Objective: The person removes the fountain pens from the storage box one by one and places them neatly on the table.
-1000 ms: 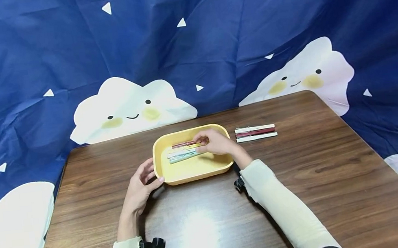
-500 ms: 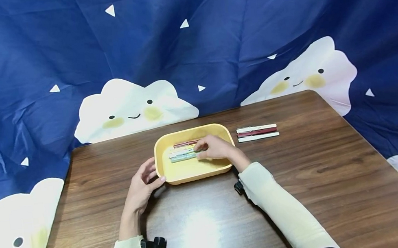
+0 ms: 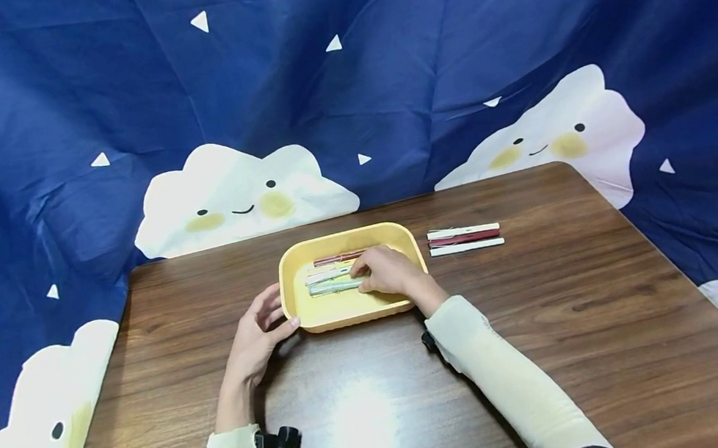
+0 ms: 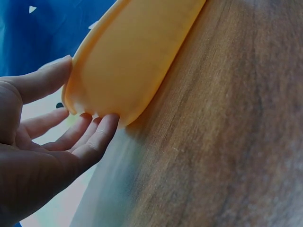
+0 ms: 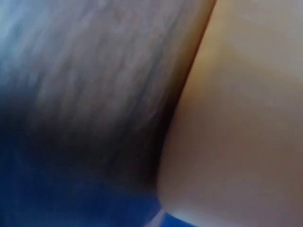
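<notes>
Head view: the left hand point(image 3: 253, 345) grips the tray point(image 3: 342, 309) by its end, the right hand point(image 3: 389, 270) is at the pens point(image 3: 334, 286) inside, pinching or not I cannot tell.

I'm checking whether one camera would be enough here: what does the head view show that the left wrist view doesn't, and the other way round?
Only the head view shows the right hand inside the yellow tray, the pens lying there, and more pens, white and dark red, to the tray's right.

Only the left wrist view shows the tips of the left hand's longer fingers, by the tray's outer wall.

Both show the left hand at the tray's end, the wooden table and the blue backdrop.
</notes>
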A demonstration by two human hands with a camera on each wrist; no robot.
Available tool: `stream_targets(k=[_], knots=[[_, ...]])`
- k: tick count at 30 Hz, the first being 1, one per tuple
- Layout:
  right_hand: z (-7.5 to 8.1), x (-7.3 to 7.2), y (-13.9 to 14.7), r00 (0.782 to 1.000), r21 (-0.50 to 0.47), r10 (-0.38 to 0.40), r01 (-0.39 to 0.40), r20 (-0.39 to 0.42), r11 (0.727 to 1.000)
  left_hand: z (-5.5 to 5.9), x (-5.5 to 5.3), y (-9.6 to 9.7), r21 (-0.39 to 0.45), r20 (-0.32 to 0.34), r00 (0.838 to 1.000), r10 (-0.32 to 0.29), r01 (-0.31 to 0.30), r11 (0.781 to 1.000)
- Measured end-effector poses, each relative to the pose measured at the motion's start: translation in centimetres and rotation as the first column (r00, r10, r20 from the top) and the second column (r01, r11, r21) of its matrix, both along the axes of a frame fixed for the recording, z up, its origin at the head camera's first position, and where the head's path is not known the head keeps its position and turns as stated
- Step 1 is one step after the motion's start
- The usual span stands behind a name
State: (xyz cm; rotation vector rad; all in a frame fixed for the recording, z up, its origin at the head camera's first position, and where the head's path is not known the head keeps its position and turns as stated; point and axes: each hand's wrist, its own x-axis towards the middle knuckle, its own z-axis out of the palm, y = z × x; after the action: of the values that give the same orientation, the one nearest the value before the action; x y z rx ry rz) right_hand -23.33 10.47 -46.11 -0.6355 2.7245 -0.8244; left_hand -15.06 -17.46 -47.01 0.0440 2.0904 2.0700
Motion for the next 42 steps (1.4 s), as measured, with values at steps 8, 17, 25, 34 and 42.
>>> stream_targets(k=[8,17,25,34,42], knots=[[-0.2,0.1,-0.1,1.000,0.081,-0.005,0.004,0.010,0.997,-0.2,0.2,0.1,-0.007,-0.005,1.000,0.002,-0.002,1.000],[-0.2,0.3,0.0,1.000,0.130,0.012,-0.011,-0.006,0.991,-0.5,0.3,0.3,-0.025,0.010,1.000,0.010,-0.010,1.000],[0.2,0.6,0.3,0.999,0.088,-0.006,0.010,-0.048,0.996,-0.5,0.3,0.3,-0.020,0.015,1.000,0.016,-0.016,1.000],[1.3,1.0,0.7,0.999,0.042,-0.007,0.009,-0.049,0.999,-0.6,0.4,0.3,-0.030,0.015,1.000,0.015,-0.014,0.999],[2.5,1.2,1.4,0.998,-0.013,-0.011,0.010,-0.059,1.000,-0.5,0.3,0.2,-0.036,0.017,1.000,0.010,-0.010,0.999]])
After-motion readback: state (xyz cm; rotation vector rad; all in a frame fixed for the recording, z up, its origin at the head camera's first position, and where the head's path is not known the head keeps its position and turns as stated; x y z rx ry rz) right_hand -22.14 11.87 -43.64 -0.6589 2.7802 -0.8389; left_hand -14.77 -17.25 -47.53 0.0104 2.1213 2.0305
